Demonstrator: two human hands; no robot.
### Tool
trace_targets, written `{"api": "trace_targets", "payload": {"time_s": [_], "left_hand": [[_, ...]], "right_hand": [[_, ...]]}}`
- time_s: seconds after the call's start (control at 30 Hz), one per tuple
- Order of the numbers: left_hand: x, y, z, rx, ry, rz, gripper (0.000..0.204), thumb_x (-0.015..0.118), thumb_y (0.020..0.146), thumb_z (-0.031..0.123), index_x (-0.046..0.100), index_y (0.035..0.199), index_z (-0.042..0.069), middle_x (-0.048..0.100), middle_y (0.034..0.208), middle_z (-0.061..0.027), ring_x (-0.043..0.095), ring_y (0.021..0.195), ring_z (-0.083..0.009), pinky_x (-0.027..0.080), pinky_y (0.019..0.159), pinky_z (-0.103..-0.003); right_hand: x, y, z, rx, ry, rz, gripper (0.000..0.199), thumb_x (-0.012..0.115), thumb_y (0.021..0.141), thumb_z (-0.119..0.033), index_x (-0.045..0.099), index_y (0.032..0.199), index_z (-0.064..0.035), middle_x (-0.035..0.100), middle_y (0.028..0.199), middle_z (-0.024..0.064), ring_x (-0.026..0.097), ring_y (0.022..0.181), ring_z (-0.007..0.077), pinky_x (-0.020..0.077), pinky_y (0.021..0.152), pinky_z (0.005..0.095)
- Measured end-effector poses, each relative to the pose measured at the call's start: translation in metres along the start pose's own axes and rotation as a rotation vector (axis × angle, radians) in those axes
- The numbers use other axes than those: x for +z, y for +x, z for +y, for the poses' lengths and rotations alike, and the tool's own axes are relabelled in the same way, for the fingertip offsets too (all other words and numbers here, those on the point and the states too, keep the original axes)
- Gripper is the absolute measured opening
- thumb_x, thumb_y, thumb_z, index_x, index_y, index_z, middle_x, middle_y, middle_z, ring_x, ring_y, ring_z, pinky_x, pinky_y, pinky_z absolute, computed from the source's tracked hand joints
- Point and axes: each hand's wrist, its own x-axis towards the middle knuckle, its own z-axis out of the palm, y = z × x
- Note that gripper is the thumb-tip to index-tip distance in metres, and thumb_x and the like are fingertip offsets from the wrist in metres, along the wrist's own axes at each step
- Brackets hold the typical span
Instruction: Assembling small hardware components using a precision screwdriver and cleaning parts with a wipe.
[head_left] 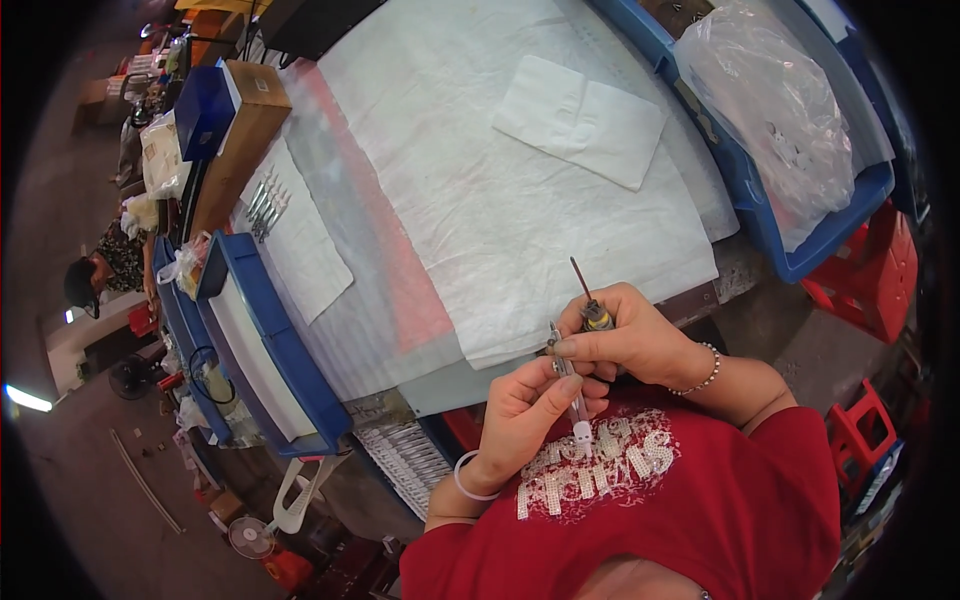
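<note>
My left hand (528,405) is closed around a slim, pen-like piece (581,428) with a pale, clear end pointing toward my red shirt and a thin metallic tip pointing away. In my right hand (640,335) is a screwdriver (597,316) with a yellow and black handle, its dark shaft pointing up and away over the table. The thumb and fingers of that hand also meet the far end of the pen-like piece, so both hands touch it. Parts of the piece are hidden by my fingers. Both hands are just off the table's near edge.
White sheeting (440,170) covers the table, with a folded white cloth (585,120) on it. Several slim metallic pieces (266,205) lie left, beside a cardboard box (238,140). Blue trays stand left (285,340) and right (800,262), the right one holding a plastic bag (765,110).
</note>
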Motion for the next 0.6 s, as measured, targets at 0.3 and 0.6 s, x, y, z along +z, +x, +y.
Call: {"api": "trace_targets", "payload": {"time_s": [0.3,0.6], "left_hand": [[0.002,-0.021,-0.01,0.051,0.033,-0.005,0.021,0.048,0.097,0.007,0.058,0.109,-0.008,0.064,0.103,-0.0168,0.066,0.086,-0.019,0.056,0.08,-0.033],[0.0,-0.033,-0.02,0.047,0.014,-0.004,0.023,0.047,0.097,0.008,0.058,0.11,-0.007,0.064,0.104,-0.0159,0.066,0.088,-0.0179,0.056,0.081,-0.032]], "right_hand": [[0.011,-0.012,0.013,-0.008,-0.036,-0.032,0.014,0.068,0.085,-0.014,0.062,0.084,-0.0014,0.057,0.062,-0.0001,0.045,0.049,0.0029,0.0321,0.044,0.0185],[0.019,-0.02,0.021,-0.003,-0.02,-0.026,0.015,0.069,0.085,-0.015,0.062,0.085,-0.0009,0.057,0.062,-0.0003,0.045,0.049,0.003,0.0313,0.043,0.0183]]}}
